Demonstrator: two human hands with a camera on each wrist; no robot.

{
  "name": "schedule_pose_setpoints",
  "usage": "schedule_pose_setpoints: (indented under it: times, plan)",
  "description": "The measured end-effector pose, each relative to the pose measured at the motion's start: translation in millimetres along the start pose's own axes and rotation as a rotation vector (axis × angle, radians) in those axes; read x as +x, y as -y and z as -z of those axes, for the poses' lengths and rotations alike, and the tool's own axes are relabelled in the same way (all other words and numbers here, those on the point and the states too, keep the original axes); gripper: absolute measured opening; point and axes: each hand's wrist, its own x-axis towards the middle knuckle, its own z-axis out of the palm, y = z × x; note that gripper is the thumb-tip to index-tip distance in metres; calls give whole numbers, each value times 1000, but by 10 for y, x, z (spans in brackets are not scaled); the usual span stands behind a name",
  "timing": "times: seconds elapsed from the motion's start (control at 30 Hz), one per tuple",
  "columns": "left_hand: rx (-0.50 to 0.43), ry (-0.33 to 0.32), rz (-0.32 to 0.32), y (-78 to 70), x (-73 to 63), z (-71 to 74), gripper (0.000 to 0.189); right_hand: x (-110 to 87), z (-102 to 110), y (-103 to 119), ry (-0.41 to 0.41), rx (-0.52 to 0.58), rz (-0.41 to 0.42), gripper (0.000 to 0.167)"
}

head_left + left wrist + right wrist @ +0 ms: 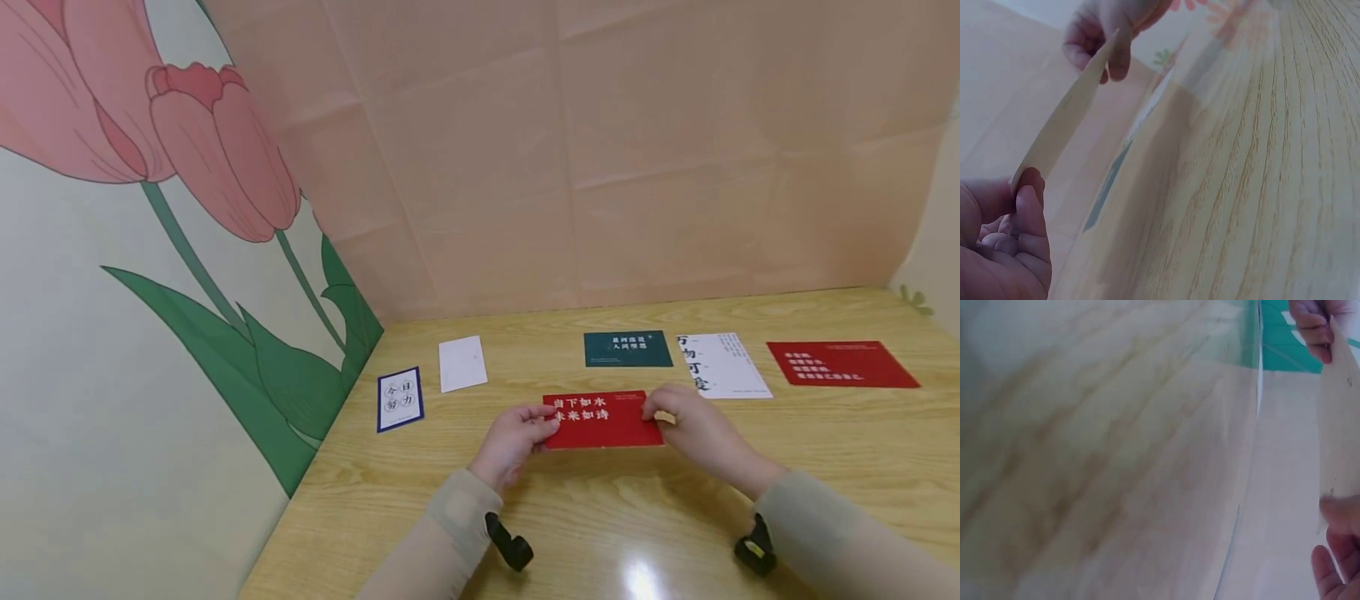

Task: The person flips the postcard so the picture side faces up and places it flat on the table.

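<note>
A red postcard with white Chinese lettering (603, 429) is held up between both hands, its printed face toward the head camera. My left hand (513, 437) pinches its left edge between thumb and fingers. The right hand (701, 429) pinches the opposite edge. In the left wrist view the postcard's pale back (1063, 122) shows, raised off the wooden table (1241, 187). The right wrist view catches the same pale back (1340, 431) at the right side. Just beyond the right hand lies a white card with black lettering (727, 367), its lower left close to the fingers.
Farther back lie a dark green card (628, 349) and, to the right, another red card (842, 364). On the left are a blank white card (462, 364) and a blue-bordered card (401, 400). A tulip-printed wall (225, 150) and a pinkish backdrop (600, 167) bound the table.
</note>
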Motion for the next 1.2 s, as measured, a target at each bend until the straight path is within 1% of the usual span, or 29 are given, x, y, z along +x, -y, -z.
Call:
schedule_pose_setpoints:
  times: [0.03, 0.1, 0.13, 0.17, 0.23, 0.3, 0.37, 0.4, 0.47, 0.53, 0.63, 0.73, 0.9, 1.0, 1.13, 1.2]
  plan:
    - [-3, -4, -3, -3, -1, -4, 23, 2, 3, 6, -3, -11, -14, 27]
    - [1, -14, -11, -5, -2, -12, 22, 8, 17, 26, 1, -2, -87, 22]
    - [5, -18, -15, -7, -3, -15, 22, 12, 26, 38, 9, 20, -137, 20]
    - [8, -22, -20, -7, -2, -17, 22, 16, 35, 52, 23, 69, -188, 21]
    - [14, -30, -25, -6, -3, -22, 21, 23, 57, 74, 58, 191, -291, 31]
    - [20, -34, -31, -3, -2, -23, 21, 32, 79, 83, 104, 335, -369, 45]
    - [28, -33, -36, 0, 3, -22, 20, 41, 94, 87, 148, 452, -422, 59]
    - [33, -31, -39, 4, 6, -21, 20, 45, 101, 84, 167, 487, -437, 66]
    - [43, -33, -42, 10, 12, -20, 18, 51, 105, 78, 198, 533, -452, 75]
    - [66, -34, -52, 16, 15, -21, 17, 58, 106, 75, 217, 556, -463, 80]
    - [90, -38, -62, 27, 18, -24, 15, 65, 105, 65, 242, 576, -469, 80]
    - [117, -30, -80, 37, 23, -25, 15, 70, 101, 66, 255, 572, -483, 79]
    - [147, -51, -82, 41, 33, -29, 19, 74, 96, 76, 269, 556, -495, 79]
    - [178, -72, -57, 31, 33, -25, 30, 73, 99, 79, 278, 556, -496, 77]
    - [201, -82, -23, 15, 27, -11, 57, 68, 96, 81, 288, 562, -499, 75]
    - [219, -80, -17, 13, 29, -8, 67, 66, 89, 76, 291, 562, -501, 75]
